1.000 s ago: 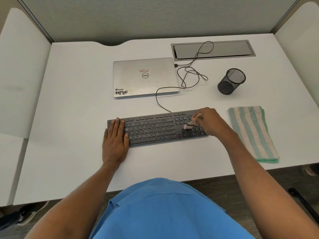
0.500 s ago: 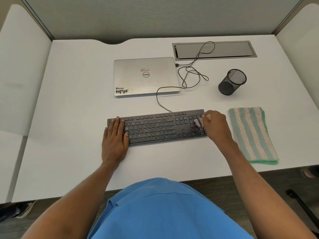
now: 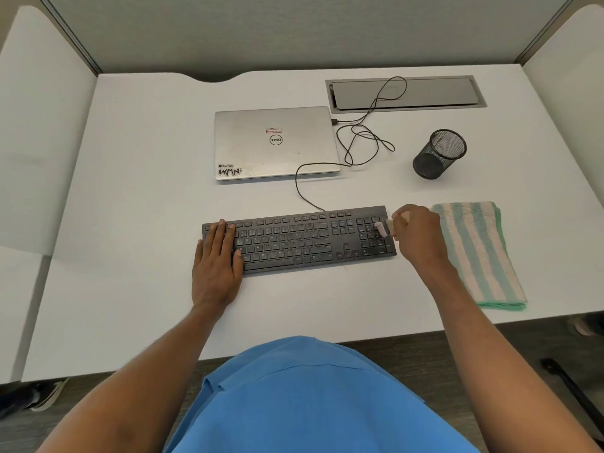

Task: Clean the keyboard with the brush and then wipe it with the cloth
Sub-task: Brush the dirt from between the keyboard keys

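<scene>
White worktop [image 3: 130, 223], enclosed by grey partition panels at back and sides. Black full-size keyboard [image 3: 294, 243], lying flat near the front centre, its thin black cable [image 3: 302, 191] running back in loops past the laptop toward a recessed grey cable tray [image 3: 405, 93] set into the far right of the surface. Left hand [image 3: 217, 263], palm down, fingers [image 3: 219, 233] released and spread flat over the keyboard's left end, heel resting on the bare surface just in front of it. Right hand [image 3: 418, 237], at the keyboard's right edge, fingers clenched around a small brush [image 3: 384, 227]; pale handle mostly hidden in the grip, pinkish bristle head pointing left and touching the number-pad keys near the upper right corner. Folded cloth [image 3: 478, 253], striped green and cream, lying flat just right of the keyboard and right hand, apart from both, long edge running front to back. Closed silver laptop [image 3: 276, 143], behind the keyboard, stickers on the lid, cable plugged into its right side. Black mesh pen cup [image 3: 439, 153], upright, behind the cloth and right of the laptop, well apart from the keyboard. Blue garment [image 3: 310, 397] at the front edge, both forearms bare.
</scene>
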